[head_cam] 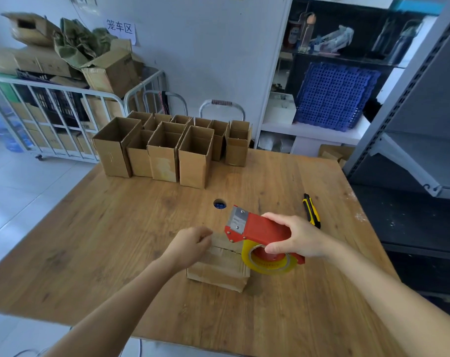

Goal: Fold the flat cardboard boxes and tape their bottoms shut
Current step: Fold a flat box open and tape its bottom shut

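Taping box bottom
Left hand [193,243] pins tape end on box [220,269] — right hand [294,239] grips tape dispenser [260,234] to pull along seam.

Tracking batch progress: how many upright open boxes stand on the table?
10 upright boxes visible: four in the front row, four behind them, two at the right end. Others may be hidden behind. Excludes the box being taped.
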Motion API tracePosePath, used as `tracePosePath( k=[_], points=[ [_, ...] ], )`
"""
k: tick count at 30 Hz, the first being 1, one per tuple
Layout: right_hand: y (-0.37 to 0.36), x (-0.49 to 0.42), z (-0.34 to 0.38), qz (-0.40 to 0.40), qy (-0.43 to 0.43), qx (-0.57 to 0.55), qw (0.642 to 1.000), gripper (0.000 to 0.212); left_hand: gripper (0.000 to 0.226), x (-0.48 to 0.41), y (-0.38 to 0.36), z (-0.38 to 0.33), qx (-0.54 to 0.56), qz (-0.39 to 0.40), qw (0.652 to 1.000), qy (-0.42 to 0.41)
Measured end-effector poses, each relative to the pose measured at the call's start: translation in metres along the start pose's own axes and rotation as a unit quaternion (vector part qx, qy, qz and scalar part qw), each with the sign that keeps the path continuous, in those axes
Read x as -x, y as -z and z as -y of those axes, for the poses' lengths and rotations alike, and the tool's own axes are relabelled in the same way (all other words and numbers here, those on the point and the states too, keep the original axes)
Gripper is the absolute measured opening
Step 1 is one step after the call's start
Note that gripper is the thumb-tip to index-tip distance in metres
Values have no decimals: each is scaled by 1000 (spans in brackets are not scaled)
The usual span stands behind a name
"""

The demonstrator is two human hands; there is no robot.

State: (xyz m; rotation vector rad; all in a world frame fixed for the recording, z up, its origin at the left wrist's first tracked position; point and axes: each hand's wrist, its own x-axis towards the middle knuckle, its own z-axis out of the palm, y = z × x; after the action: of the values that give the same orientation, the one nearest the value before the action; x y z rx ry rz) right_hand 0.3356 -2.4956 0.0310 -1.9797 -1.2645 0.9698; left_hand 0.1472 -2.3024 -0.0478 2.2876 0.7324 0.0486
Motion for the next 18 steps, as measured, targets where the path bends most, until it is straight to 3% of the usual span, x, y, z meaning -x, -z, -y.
tracePosePath(
  k=[3,5,6,8,10,18],
  points=[
    [0,-1,1,6,-2,11,1000,50,34,-4,3,-15,53,-31,998,24],
    [-1,-2,2,13,-5,26,1000,53,31,-7,2,-23,177,-33,981,65],
    [-1,-3,2,16,-6,33,999,54,31,-9,2,-27,288,-18,951,110],
    [-1,-4,4,21,-6,47,999,54,31,-9,6,-37,489,35,849,195],
    [-1,-5,4,23,-9,60,998,57,34,-7,13,-44,555,91,794,231],
    [-1,-6,4,38,-10,78,996,60,24,-7,23,-49,559,143,780,241]
  ],
)
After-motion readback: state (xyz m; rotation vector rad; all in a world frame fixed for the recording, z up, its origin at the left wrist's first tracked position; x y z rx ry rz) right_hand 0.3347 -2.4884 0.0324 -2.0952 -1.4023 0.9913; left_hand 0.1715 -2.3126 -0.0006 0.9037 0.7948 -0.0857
